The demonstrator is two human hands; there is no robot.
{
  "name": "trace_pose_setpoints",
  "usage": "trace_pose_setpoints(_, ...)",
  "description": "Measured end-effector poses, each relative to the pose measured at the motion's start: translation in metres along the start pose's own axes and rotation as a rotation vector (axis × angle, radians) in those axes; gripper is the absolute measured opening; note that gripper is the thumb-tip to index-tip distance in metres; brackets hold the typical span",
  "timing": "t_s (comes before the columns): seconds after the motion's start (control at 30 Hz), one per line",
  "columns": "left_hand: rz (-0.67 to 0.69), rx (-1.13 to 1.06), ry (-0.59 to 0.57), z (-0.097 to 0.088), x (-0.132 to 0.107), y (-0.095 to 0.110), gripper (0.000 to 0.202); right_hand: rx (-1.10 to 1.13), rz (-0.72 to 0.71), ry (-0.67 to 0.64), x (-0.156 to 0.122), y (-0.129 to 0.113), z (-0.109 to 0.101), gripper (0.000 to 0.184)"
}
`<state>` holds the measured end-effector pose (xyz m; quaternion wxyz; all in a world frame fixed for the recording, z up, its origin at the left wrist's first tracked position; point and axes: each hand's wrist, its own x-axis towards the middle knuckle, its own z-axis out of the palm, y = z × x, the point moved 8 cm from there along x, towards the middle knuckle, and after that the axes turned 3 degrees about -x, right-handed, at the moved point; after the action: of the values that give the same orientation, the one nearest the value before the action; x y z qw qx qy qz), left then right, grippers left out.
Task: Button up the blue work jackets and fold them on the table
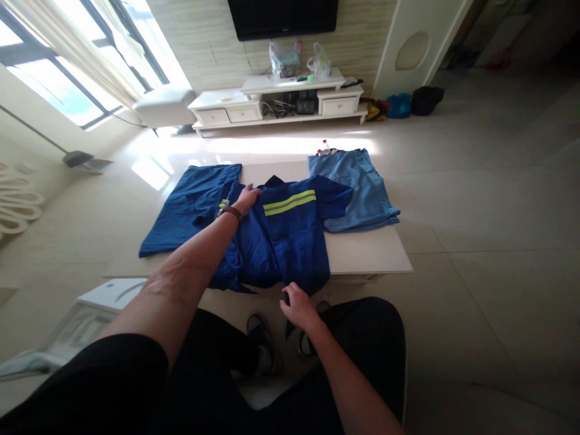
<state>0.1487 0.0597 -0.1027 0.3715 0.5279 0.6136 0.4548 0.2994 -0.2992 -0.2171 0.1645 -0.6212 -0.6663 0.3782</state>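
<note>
Head view: the left hand (244,200) lies open on a blue reflective-striped work shirt (285,241), which overhangs the bench's (367,251) near edge. The right hand (299,308) curls at the hem (312,287), its grip unclear. A hard tug could drag the shirt off that edge.

A white TV cabinet (276,84) is set against the far wall below a wall-mounted TV (281,15), with plastic bags (284,58) placed on top, blue and black bags (411,103) left on the floor to its right, and a curtained window (54,90) seen far left.

Flat navy shirt (294,241), reflective-striped
</note>
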Motion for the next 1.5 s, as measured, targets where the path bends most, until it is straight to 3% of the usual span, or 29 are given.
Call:
trace_pose_setpoints(0.07, -0.009, 0.052, 0.015, -0.024, -0.022, -0.005, 0.025, 0.04, -0.035, 0.034, 0.002, -0.002, -0.002, 0.026)
trace_pose_setpoints(0.17, -0.022, 0.101, 0.049, -0.055, -0.087, -0.036, 0.021, 0.092, -0.08, 0.074, 0.003, -0.006, 0.0, 0.029)
trace_pose_setpoints(0.3, -0.055, 0.133, 0.146, -0.1, -0.206, -0.11, 0.013, 0.134, -0.076, 0.196, 0.002, -0.009, 0.005, 0.027)
trace_pose_setpoints(0.37, -0.252, 0.136, 0.166, -0.117, -0.263, -0.162, 0.003, 0.173, -0.081, 0.231, 0.001, -0.009, 0.013, 0.025)
trace_pose_setpoints(0.43, -0.382, 0.105, 0.137, -0.123, -0.309, -0.202, 0.006, 0.189, -0.098, 0.219, 0.0, -0.008, 0.025, 0.024)
trace_pose_setpoints(0.5, -0.454, 0.061, 0.084, -0.119, -0.337, -0.226, 0.008, 0.126, -0.083, 0.158, 0.0, -0.002, 0.039, 0.023)
trace_pose_setpoints(0.57, -0.474, 0.025, 0.04, -0.111, -0.348, -0.234, 0.008, 0.027, -0.037, 0.075, 0.001, 0.009, 0.053, 0.02)
trace_pose_setpoints(0.67, -0.411, 0.004, 0.022, -0.103, -0.343, -0.23, 0.008, -0.066, 0.012, -0.006, 0.001, 0.024, 0.065, 0.019)
trace_pose_setpoints(0.8, -0.189, 0.11, 0.002, -0.098, -0.334, -0.218, 0.045, -0.137, 0.069, -0.024, 0.003, 0.039, 0.067, 0.023)
trace_pose_setpoints(0.9, -0.163, 0.171, -0.015, -0.095, -0.334, -0.222, 0.066, -0.181, 0.111, -0.044, 0.001, 0.05, 0.068, 0.031)
trace_pose_setpoints(1.0, -0.167, 0.178, -0.027, -0.091, -0.334, -0.222, 0.064, -0.214, 0.13, -0.083, -0.005, 0.059, 0.073, 0.043)
trace_pose_setpoints(1.1, -0.099, 0.215, -0.007, -0.091, -0.336, -0.21, 0.061, -0.245, 0.139, -0.131, -0.012, 0.064, 0.079, 0.06)
trace_pose_setpoints(1.27, -0.006, 0.331, 0.005, -0.095, -0.336, -0.192, 0.075, -0.389, 0.128, -0.171, -0.017, 0.051, 0.077, 0.081)
trace_pose_setpoints(1.37, -0.009, 0.357, 0.014, -0.097, -0.335, -0.192, 0.084, -0.565, 0.104, -0.16, -0.018, 0.032, 0.074, 0.084)
trace_pose_setpoints(1.5, 0.042, 0.287, 0.061, -0.1, -0.339, -0.186, 0.08, -0.695, 0.103, -0.142, -0.013, 0.012, 0.076, 0.085)
